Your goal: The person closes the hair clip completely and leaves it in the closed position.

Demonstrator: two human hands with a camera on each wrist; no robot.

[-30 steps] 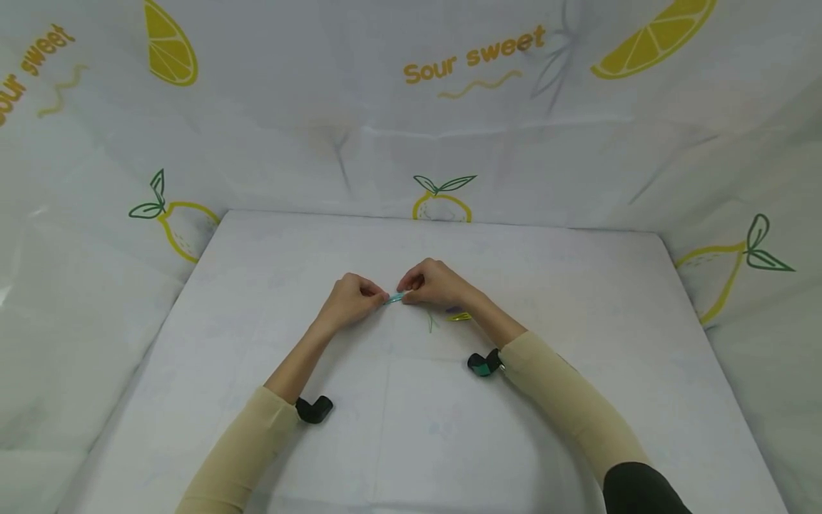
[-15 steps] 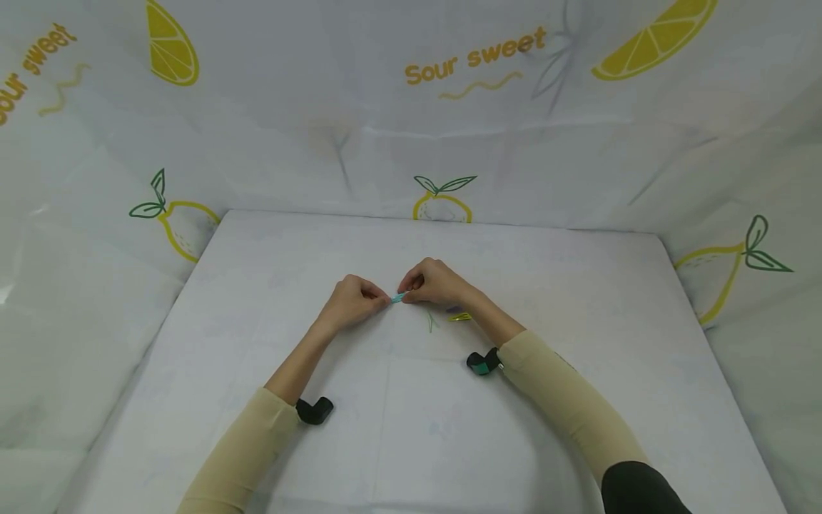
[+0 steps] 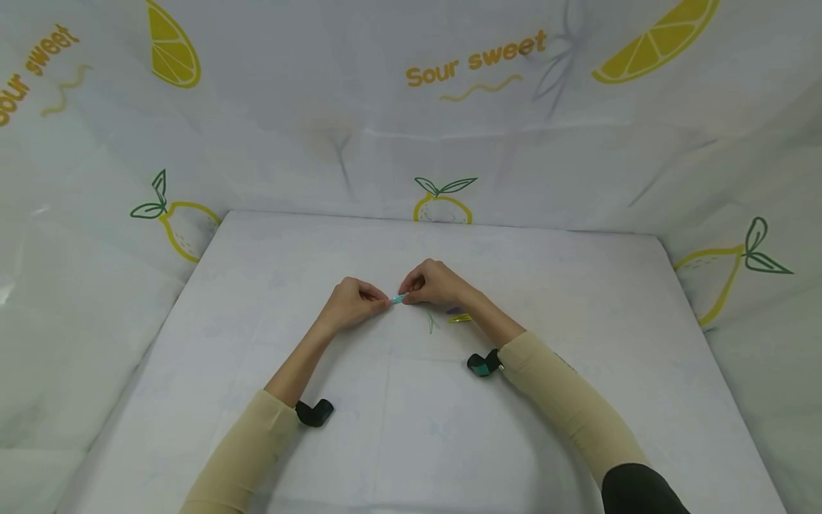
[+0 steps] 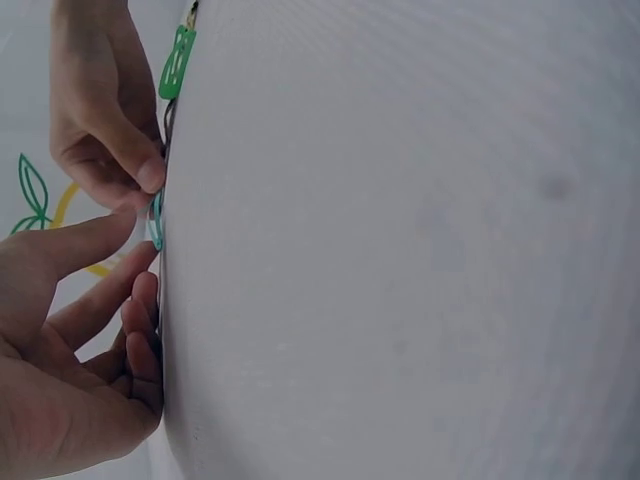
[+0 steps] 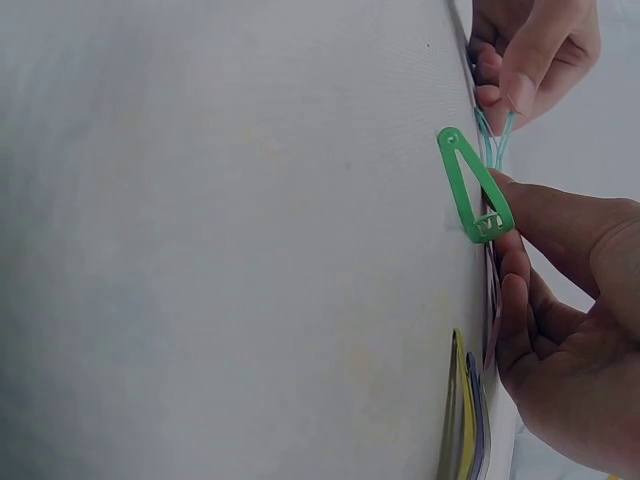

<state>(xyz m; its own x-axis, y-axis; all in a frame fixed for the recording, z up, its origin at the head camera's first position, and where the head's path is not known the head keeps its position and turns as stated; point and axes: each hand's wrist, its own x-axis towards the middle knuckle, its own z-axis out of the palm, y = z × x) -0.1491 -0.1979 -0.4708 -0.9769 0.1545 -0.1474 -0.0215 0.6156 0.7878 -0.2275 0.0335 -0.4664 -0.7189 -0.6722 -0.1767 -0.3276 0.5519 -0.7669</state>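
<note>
A slim turquoise snap hair clip [image 3: 398,298] spans the gap between my hands, low over the white table. My left hand [image 3: 354,301] pinches its left end with thumb and fingertips. The other end is pinched by my right hand [image 3: 434,283]. In the right wrist view the clip [image 5: 489,145] shows thin strands spread slightly apart; the fingertips cover both ends. A green snap hair clip [image 5: 460,190] lies on the table near my right hand, also visible in the left wrist view as a green clip [image 4: 172,85].
Beside my right wrist lie a yellow hair clip [image 3: 459,318] and a purple one [image 3: 454,310], partly hidden by the wrist. The white table [image 3: 411,428] reaches back to a lemon-print sheet [image 3: 289,143]. Black wrist cameras [image 3: 315,412] hang under the sleeves.
My left hand has shifted very slightly to the right along the turquoise hair clip, and the clip's visible part has turned a little. The right hand has barely moved, and the other clips stay put.
</note>
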